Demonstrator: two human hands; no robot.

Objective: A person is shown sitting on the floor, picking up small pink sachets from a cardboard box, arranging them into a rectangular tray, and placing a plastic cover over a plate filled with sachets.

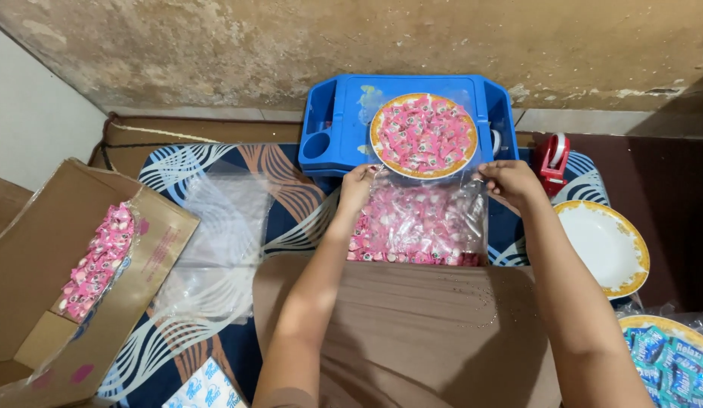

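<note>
Pinching the top left corner of a clear plastic bag filled with small pink wrapped sweets (418,225), the left hand (357,185) has its fingers closed on the film. The right hand (510,180) grips the top right corner the same way, fingers shut on the plastic, so the bag's mouth is stretched between the two hands. The bag lies flat in front of the person, its near edge touching the brown cloth over the lap (412,332).

Just beyond the bag's mouth sits a round plate with a yellow patterned rim (423,135), heaped with the same pink sweets. It rests on a blue plastic tray with a round cup recess (325,121), against the far wall.

Right of the right hand stands a red tape dispenser (553,160). Nearer on the right lies an empty white plate with a gold rim (604,245), and at the near right corner a further plate holding blue wrapped sweets (669,363), partly cut off by the frame.

Left of the bag, empty clear plastic bags (219,242) lie spread on a dark blue mat with white and orange swirls (287,189). At far left an open brown cardboard box (72,279) holds another packed bag of pink sweets (98,261).
</note>
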